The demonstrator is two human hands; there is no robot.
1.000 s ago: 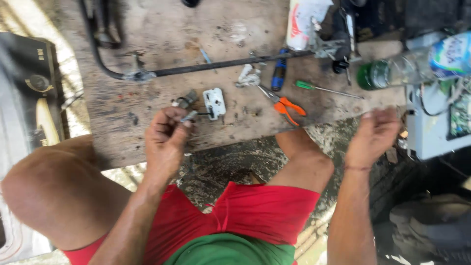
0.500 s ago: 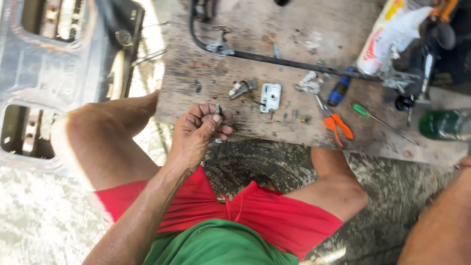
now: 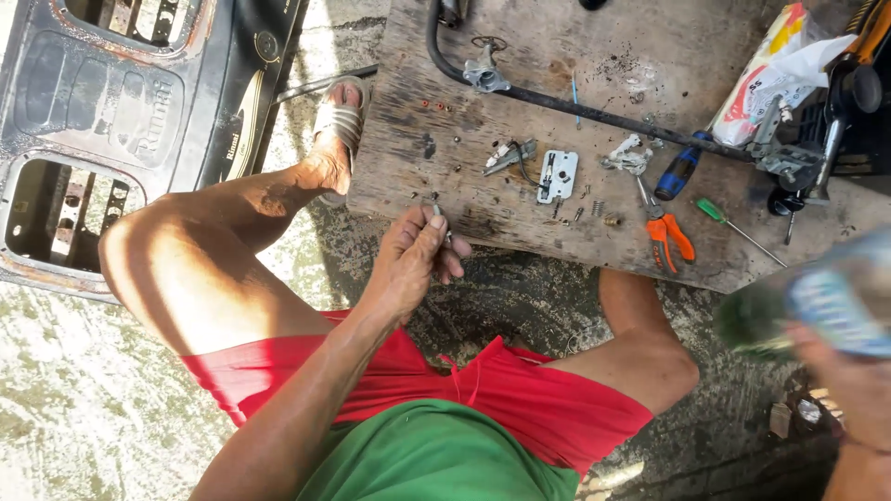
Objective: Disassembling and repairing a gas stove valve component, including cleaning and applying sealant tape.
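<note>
My left hand (image 3: 416,257) pinches a small metal part (image 3: 438,213) between thumb and fingers, just off the near edge of a worn wooden board (image 3: 520,158). My right hand (image 3: 849,376) is at the right edge of the view and grips a green plastic bottle (image 3: 817,301), which is blurred. On the board lie a small white metal plate (image 3: 558,175), a grey metal fitting (image 3: 509,155), loose screws and a spring. I sit with bare knees either side of the board, wearing red shorts.
A long dark rod (image 3: 594,107) crosses the board. Orange-handled pliers (image 3: 668,232), a green screwdriver (image 3: 733,223) and a blue-handled screwdriver (image 3: 682,167) lie at the right. A black stove top (image 3: 111,121) lies on the ground at the left. A plastic bag (image 3: 775,70) sits at the upper right.
The view has swung left. My right hand went to the right and now holds the green bottle that stood at the right. My left hand keeps the small part.
</note>
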